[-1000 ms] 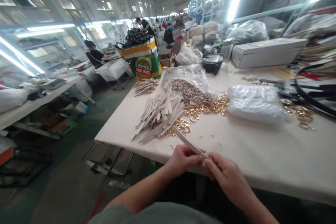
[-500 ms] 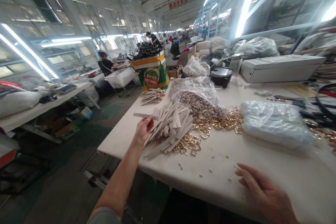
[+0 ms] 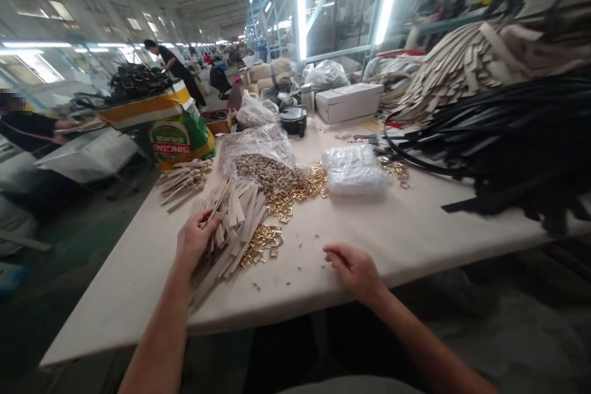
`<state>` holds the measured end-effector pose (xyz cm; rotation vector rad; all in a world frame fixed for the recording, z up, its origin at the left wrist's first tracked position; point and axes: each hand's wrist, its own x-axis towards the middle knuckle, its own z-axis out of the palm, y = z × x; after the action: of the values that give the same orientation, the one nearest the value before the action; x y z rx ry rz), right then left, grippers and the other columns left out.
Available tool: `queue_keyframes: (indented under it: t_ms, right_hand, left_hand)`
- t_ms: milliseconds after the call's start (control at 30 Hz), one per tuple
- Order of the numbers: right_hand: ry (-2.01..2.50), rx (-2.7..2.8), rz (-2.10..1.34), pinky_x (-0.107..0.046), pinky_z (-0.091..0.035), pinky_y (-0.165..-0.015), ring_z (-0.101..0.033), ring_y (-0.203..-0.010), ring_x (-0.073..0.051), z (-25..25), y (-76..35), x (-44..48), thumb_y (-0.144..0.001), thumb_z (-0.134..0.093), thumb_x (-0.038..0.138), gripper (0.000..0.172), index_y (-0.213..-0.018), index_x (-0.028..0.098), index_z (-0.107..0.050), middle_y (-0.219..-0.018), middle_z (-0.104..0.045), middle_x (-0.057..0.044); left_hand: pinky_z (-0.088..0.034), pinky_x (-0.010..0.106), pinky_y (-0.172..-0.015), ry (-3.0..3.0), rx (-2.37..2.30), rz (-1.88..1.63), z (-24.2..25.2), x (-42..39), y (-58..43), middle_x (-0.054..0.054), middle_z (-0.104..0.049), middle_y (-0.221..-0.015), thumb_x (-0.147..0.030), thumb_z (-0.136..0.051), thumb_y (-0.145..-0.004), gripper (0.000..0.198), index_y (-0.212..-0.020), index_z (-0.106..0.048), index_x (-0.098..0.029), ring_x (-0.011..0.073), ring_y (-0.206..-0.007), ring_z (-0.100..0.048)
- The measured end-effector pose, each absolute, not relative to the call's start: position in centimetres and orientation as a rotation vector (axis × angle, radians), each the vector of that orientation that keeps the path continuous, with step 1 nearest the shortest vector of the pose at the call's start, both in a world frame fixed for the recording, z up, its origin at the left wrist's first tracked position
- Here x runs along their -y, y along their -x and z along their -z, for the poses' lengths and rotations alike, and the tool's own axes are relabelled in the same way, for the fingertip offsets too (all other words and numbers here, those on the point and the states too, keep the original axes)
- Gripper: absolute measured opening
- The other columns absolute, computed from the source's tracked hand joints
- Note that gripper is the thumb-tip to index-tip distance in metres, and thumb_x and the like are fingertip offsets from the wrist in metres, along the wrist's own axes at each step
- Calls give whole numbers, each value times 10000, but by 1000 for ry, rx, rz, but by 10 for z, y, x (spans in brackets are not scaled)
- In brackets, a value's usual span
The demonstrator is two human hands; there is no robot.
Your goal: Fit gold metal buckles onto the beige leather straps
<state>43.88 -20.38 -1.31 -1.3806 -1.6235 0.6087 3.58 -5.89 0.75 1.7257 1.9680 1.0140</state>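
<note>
My left hand (image 3: pixel 194 241) is at the left edge of a loose pile of beige straps (image 3: pixel 240 212), its fingers closed on a strap there. The strap's ends are lost among the others. My right hand (image 3: pixel 357 271) hovers low over the front of the table, thumb and fingers pinched together; whatever is between the tips is too small to make out. Gold metal buckles (image 3: pixel 261 245) lie against the right side of the straps. Behind them, small beige loops (image 3: pixel 265 171) spill from a clear plastic bag (image 3: pixel 258 143).
The pale table (image 3: pixel 111 301) also bears a smaller strap bundle (image 3: pixel 184 180), a clear-wrapped packet (image 3: pixel 354 171), a black pot (image 3: pixel 293 122) and a white box (image 3: pixel 349 102). Black straps (image 3: pixel 517 141) heap at right. A green-yellow bag (image 3: pixel 168 135) stands left; a person (image 3: pixel 178 68) works beyond.
The view has swung right, bringing the black straps into sight. My left hand stays by the strap pile; the strap that stuck out leftward from it no longer shows. My right hand remains pinched.
</note>
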Motion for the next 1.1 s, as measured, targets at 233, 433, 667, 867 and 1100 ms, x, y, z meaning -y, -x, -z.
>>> queue_keyframes:
  t_ms: [233, 433, 667, 867, 1100]
  right_hand:
    - [1331, 1691, -514, -342, -583, -751, -758, -793, -233, 22, -443, 204, -928, -534, 304, 211, -949, 223, -727, -870, -791, -59]
    - [1281, 1741, -412, -324, -594, -720, -764, -779, -225, 29, -447, 200, -937, -532, 342, 227, -962, 223, -724, -875, -794, -52]
    - [1259, 1742, -350, -325, -601, -714, -763, -744, -227, 27, -446, 199, -938, -531, 342, 225, -944, 231, -727, -845, -791, -49]
    - [1293, 1695, -446, -370, -596, -754, -760, -784, -251, 32, -449, 198, -912, -545, 374, 244, -939, 228, -739, -864, -792, -67]
    - [1224, 1356, -1073, -378, -583, -789, -739, -860, -232, 3, -422, 206, -891, -608, 442, 336, -1101, 197, -702, -1009, -776, -106]
  left_hand:
    - [-502, 297, -768, -1694, -2077, -980, -38, 49, -50, 42, -772, -833, -415, -709, -714, 337, -932, -756, -162, 218, -804, -682]
    - [-480, 306, -818, -1690, -2186, -1091, -56, 62, -46, 33, -771, -825, -358, -645, -787, 221, -859, -775, -194, 217, -834, -676]
    - [-504, 233, -617, -1185, -1685, -1526, -58, 60, -54, -18, -676, -664, -280, -800, -637, 207, -785, -732, -152, 96, -557, -578]
    - [-500, 147, -588, -790, -1290, -1876, -88, 69, -72, -52, -659, -702, -263, -850, -614, 328, -856, -647, -175, 42, -566, -604]
    - [-531, 191, -611, -934, -1058, -1554, -60, 163, -165, -59, -644, -673, -281, -864, -643, 314, -818, -621, -187, 86, -594, -653]
